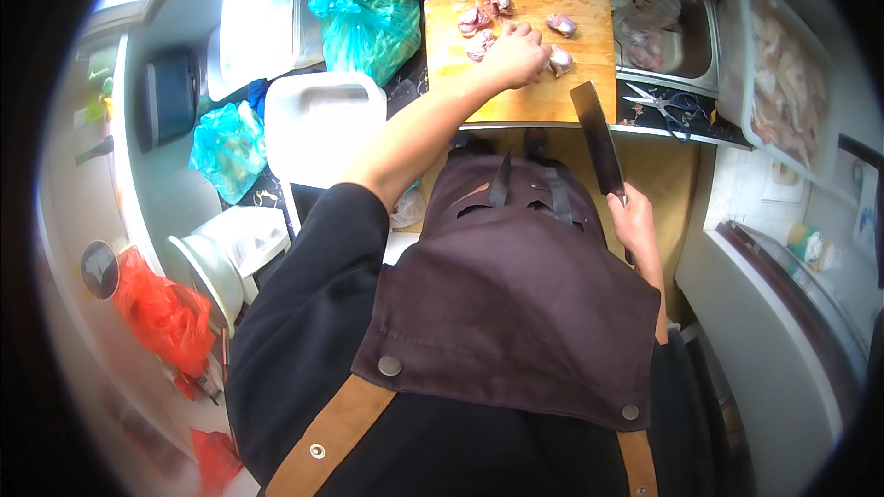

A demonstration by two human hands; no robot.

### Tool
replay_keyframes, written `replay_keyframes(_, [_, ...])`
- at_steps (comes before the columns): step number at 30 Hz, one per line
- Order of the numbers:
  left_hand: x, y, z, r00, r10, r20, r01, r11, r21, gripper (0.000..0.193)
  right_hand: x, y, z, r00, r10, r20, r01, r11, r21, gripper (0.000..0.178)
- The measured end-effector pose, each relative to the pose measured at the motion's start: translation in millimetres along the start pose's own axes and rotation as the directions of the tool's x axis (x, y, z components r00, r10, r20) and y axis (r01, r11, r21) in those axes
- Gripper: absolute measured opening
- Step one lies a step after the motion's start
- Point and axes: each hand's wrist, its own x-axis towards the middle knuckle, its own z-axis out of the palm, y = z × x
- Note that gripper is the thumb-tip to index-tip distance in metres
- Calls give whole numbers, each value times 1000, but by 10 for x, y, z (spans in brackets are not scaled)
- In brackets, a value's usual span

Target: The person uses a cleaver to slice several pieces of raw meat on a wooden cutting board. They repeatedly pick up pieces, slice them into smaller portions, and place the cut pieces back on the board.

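Observation:
A wooden cutting board lies at the counter's edge with several small purple-and-white lumps on it; they look somewhat like garlic bulbs, but I cannot be sure. My left hand is over the middle of the board, back up, fingers curled down among the lumps. One lump is just left of its fingers, another beside its right edge; whatever may be under the fingers is hidden. In front of the board, my right hand grips a cleaver by its handle, dark blade pointing up toward the board's right corner.
Right of the board are scissors, a steel sink with pale pieces and a clear bag inside, and a tub of pale pieces. At left stand a green bag, a white basin and a smaller green bag.

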Motion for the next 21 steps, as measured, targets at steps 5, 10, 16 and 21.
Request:
replay_keyframes(5, [-122, -144, -142, 969, -247, -16, 210, 855, -475, 42, 81, 38, 1, 998, -10, 62, 8, 1000, 25, 20])
replay_keyframes(10, [-512, -163, -551, 815, -493, 303, 401, 104, -910, 34, 217, -120, 39, 989, -75, 131, 77, 997, -11, 20])
replay_keyframes(16, [-1328, -482, 28, 812, -469, 349, 192, -350, -917, 19, 592, -341, 356, 921, -204, 332, 229, 973, -39, 23])
replay_keyframes(21, [-1712, -457, 265, 785, -397, 475, 293, -438, -850, 32, 776, -456, 567, 878, -198, 435, 233, 972, -28, 25])
